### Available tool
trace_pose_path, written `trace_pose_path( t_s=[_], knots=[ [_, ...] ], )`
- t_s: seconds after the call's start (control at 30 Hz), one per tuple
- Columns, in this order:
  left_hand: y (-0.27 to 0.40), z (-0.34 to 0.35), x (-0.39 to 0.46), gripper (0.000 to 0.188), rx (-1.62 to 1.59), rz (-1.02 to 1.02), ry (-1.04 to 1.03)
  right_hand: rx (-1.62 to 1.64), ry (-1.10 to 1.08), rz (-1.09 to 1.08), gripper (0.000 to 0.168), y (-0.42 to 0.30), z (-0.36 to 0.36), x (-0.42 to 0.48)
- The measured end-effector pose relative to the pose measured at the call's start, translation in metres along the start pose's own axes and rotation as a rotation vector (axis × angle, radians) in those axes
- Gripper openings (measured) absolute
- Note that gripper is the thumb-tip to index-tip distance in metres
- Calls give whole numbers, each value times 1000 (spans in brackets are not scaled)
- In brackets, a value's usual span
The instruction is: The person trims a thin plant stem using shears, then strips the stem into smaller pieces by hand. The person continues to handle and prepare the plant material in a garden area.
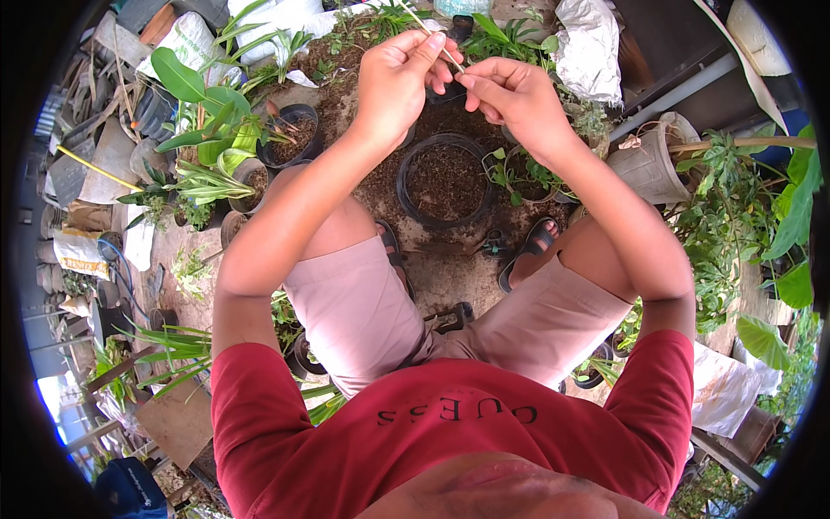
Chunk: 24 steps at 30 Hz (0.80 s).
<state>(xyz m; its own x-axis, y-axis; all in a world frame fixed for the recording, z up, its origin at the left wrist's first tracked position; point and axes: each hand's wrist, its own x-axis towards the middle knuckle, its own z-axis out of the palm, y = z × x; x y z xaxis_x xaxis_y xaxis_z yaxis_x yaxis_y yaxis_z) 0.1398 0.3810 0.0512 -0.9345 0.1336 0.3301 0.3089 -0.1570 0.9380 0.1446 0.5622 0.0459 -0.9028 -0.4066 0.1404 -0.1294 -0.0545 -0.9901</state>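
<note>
My left hand (399, 81) holds a thin pale stick or stem (414, 14) between thumb and fingers, its far end running up past the top of the picture. The stick's lower end meets the thumb and forefinger of my right hand (519, 97), which pinches it. Both hands are raised over soil-covered ground. Under them stands a round black plastic pot (401, 188) filled with dark, crumbly soil (444, 178). A small leafy potted plant (525, 172) is just right of that pot. Behind my hands, other dark pots are partly hidden.
My sandalled feet (535, 250) flank the round pot, with a small dark green object (495, 243) between them. To the left stand a black pot (292, 136) and broad-leaved plants (220, 107). A grey pot (652, 162) tilts at right, below a white sack (589, 52).
</note>
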Motion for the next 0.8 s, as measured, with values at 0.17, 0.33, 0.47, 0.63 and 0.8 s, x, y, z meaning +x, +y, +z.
trace_pose_path(
  t_s=[0.17, 0.33, 0.47, 0.63, 0.8],
  knots=[
    [-1, 4, -1, 23, -13, 31, 26, -290, 151, -237, 13, 6, 9, -6],
    [-2, 1, -1, 23, -2, 29, 7, -423, 192, -352, 13, 12, 7, -5],
    [-2, 1, -1, 23, -26, 61, 18, -434, 242, -400, 12, 12, 11, -8],
    [-1, 4, -1, 22, -57, 100, 49, -494, 296, -445, 11, 5, 18, -13],
    [-3, 2, -2, 22, -32, 78, 34, -703, 241, -600, 14, 4, 13, -9]
  ],
)
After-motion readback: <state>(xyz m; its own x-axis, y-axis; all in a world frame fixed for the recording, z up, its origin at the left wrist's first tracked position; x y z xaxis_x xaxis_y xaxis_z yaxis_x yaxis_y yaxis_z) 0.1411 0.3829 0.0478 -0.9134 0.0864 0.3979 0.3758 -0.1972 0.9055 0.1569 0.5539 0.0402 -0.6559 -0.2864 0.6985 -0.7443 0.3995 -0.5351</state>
